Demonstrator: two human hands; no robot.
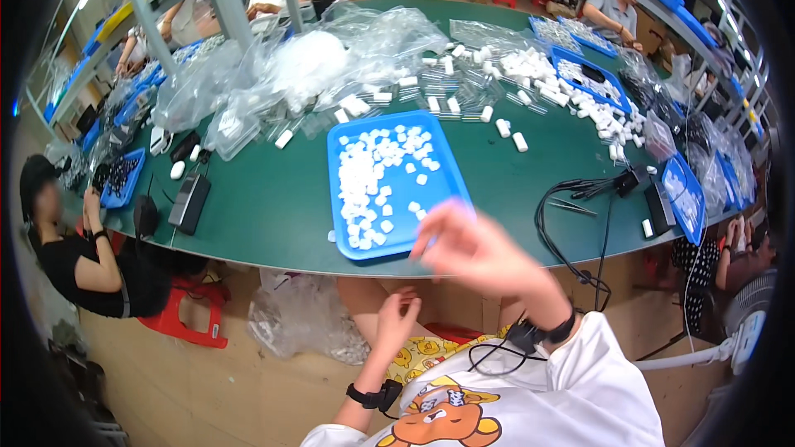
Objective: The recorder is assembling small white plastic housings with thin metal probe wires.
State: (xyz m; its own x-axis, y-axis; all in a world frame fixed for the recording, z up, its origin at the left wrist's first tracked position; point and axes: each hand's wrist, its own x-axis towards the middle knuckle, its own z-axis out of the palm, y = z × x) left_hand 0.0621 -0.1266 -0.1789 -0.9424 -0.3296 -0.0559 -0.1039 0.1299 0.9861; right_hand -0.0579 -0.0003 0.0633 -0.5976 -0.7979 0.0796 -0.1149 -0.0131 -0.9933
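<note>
A blue tray (451,178) on the green table in front of me holds many small white square pieces (360,182), mostly heaped toward its left side. Over the tray's near right corner is my right hand (464,244), smeared by motion, its fingers bent downward. Whether anything is in those fingers does not show. My left hand (397,314) is below the table's edge, above my lap, its fingers curled in toward the thumb. What it may hold is too small to make out. Both wrists wear black bands.
Clear plastic bags (306,58) and loose white cylindrical pieces (530,66) lie beyond the tray. Black cables (571,199) run across the right side. A black box-shaped device (190,203) stands on the left. Co-workers sit around the table; one in black (83,257) is at left.
</note>
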